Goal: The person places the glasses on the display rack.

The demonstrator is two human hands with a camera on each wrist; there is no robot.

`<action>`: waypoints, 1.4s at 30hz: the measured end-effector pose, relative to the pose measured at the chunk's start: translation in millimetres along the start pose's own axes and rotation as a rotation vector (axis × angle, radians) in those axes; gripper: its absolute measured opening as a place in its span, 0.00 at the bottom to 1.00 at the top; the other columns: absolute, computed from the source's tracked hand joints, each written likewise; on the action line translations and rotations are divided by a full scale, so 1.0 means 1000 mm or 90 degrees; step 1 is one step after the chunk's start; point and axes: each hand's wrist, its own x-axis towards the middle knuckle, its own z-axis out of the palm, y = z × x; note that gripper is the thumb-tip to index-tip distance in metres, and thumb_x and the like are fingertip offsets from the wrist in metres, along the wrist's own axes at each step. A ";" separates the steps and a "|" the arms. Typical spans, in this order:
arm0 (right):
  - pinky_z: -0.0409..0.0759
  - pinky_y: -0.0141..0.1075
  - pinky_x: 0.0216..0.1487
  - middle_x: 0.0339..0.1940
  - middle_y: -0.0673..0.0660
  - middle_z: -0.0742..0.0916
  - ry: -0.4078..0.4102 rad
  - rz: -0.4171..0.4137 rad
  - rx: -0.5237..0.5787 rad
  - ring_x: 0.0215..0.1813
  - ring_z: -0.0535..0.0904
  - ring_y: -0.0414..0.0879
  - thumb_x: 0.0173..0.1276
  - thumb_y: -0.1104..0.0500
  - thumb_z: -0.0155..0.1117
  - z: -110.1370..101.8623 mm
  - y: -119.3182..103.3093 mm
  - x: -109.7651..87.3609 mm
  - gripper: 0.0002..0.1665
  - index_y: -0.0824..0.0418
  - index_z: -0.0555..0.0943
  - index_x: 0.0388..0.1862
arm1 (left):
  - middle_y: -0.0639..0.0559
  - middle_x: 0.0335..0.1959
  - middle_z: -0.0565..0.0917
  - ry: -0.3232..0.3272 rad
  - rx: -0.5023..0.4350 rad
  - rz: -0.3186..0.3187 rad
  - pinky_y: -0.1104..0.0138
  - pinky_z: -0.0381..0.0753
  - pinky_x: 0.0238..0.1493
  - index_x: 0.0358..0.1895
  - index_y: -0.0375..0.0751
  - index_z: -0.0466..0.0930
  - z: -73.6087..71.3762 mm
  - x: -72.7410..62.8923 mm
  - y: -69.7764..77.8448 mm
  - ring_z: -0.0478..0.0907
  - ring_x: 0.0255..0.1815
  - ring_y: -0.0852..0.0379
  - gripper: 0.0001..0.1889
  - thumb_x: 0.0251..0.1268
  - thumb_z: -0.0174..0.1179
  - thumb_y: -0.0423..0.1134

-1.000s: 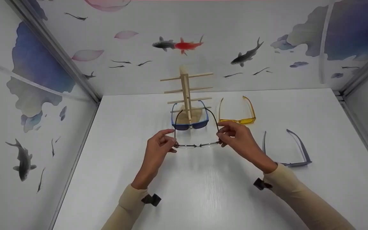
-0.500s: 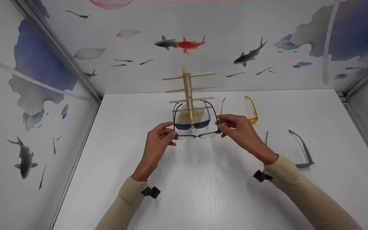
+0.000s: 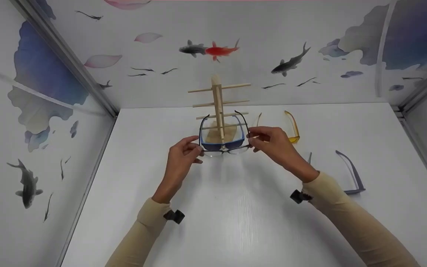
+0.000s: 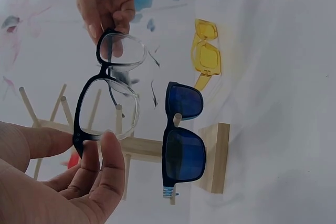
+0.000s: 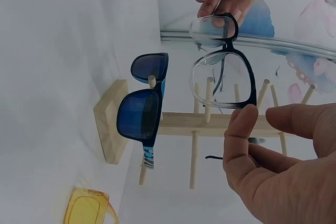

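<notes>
Both hands hold one pair of eyeglasses (image 4: 104, 70), black along the top with clear lower rims. My left hand (image 3: 181, 160) pinches it near one hinge, and my right hand (image 3: 275, 146) grips the opposite hinge end. The open temples point away from me, one on each side of the wooden display stand's post (image 3: 217, 102), overlapping a lower rod in the head view. Below the eyeglasses, blue-framed sunglasses (image 5: 139, 114) with dark lenses sit on the stand's lowest rod. In the wrist views the eyeglasses hang apart from the post, higher than the sunglasses.
Yellow glasses (image 3: 294, 139) lie on the white table (image 3: 232, 222) right of the stand, partly hidden by my right hand. Nearer, grey-blue glasses (image 3: 355, 180) lie partly behind my right forearm. A wall painted with fish (image 3: 222, 51) rises behind the stand.
My hands have carried the eyeglasses forward to the stand, so the front now overlaps the sunglasses' lower edge in the head view. The other glasses stay where they were.
</notes>
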 end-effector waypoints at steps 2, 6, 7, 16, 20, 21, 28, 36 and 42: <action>0.90 0.32 0.48 0.58 0.65 0.90 -0.002 0.002 0.009 0.54 0.89 0.60 0.82 0.64 0.66 0.000 0.000 0.003 0.24 0.70 0.81 0.73 | 0.34 0.52 0.88 0.003 0.001 0.006 0.65 0.92 0.44 0.75 0.29 0.76 -0.001 0.002 0.001 0.89 0.51 0.43 0.23 0.82 0.62 0.30; 0.89 0.31 0.48 0.61 0.67 0.89 -0.008 0.004 0.021 0.53 0.89 0.58 0.81 0.65 0.67 -0.001 0.001 0.008 0.26 0.69 0.81 0.74 | 0.35 0.52 0.88 0.008 -0.002 0.016 0.64 0.92 0.45 0.74 0.30 0.77 -0.003 0.008 0.003 0.89 0.52 0.39 0.23 0.82 0.62 0.30; 0.89 0.31 0.48 0.61 0.68 0.89 -0.010 0.004 0.022 0.52 0.89 0.56 0.80 0.65 0.67 -0.001 0.001 0.010 0.26 0.69 0.81 0.74 | 0.35 0.52 0.88 0.009 -0.002 0.017 0.64 0.92 0.45 0.74 0.30 0.78 -0.003 0.009 0.003 0.89 0.52 0.39 0.22 0.82 0.62 0.30; 0.89 0.32 0.50 0.62 0.69 0.88 -0.015 0.000 0.061 0.50 0.88 0.49 0.79 0.66 0.70 -0.002 0.005 0.022 0.26 0.68 0.82 0.73 | 0.33 0.53 0.88 0.021 -0.011 0.025 0.64 0.92 0.44 0.71 0.31 0.80 -0.004 0.023 0.000 0.89 0.53 0.38 0.20 0.82 0.63 0.30; 0.90 0.33 0.52 0.63 0.70 0.87 -0.007 0.004 0.092 0.55 0.87 0.56 0.78 0.66 0.69 -0.002 0.008 0.028 0.27 0.69 0.81 0.73 | 0.34 0.53 0.88 0.032 -0.009 0.028 0.64 0.92 0.48 0.71 0.30 0.80 -0.002 0.030 -0.002 0.88 0.53 0.37 0.21 0.81 0.63 0.30; 0.90 0.34 0.53 0.64 0.69 0.87 -0.006 0.005 0.096 0.56 0.87 0.57 0.78 0.66 0.69 -0.002 0.009 0.029 0.27 0.69 0.81 0.74 | 0.34 0.53 0.88 0.034 -0.010 0.028 0.63 0.92 0.48 0.71 0.29 0.80 -0.002 0.031 -0.002 0.88 0.54 0.36 0.21 0.81 0.63 0.30; 0.90 0.34 0.54 0.65 0.66 0.88 0.011 0.016 0.114 0.57 0.87 0.51 0.79 0.67 0.68 -0.003 0.018 0.034 0.28 0.69 0.79 0.76 | 0.37 0.51 0.89 0.032 -0.010 0.027 0.63 0.92 0.48 0.71 0.30 0.81 0.004 0.040 -0.003 0.88 0.55 0.34 0.20 0.81 0.62 0.30; 0.89 0.33 0.56 0.65 0.66 0.87 0.007 0.026 0.117 0.60 0.86 0.53 0.80 0.66 0.67 -0.003 0.019 0.041 0.28 0.69 0.79 0.76 | 0.38 0.50 0.89 0.035 -0.021 0.024 0.61 0.92 0.49 0.71 0.30 0.81 0.003 0.047 -0.004 0.87 0.54 0.35 0.20 0.82 0.61 0.30; 0.88 0.32 0.58 0.64 0.65 0.86 0.002 0.039 0.124 0.62 0.85 0.54 0.81 0.64 0.66 -0.004 0.021 0.047 0.27 0.68 0.79 0.76 | 0.38 0.51 0.89 0.041 -0.026 0.025 0.55 0.92 0.52 0.71 0.30 0.82 0.002 0.051 -0.004 0.86 0.56 0.32 0.20 0.83 0.61 0.30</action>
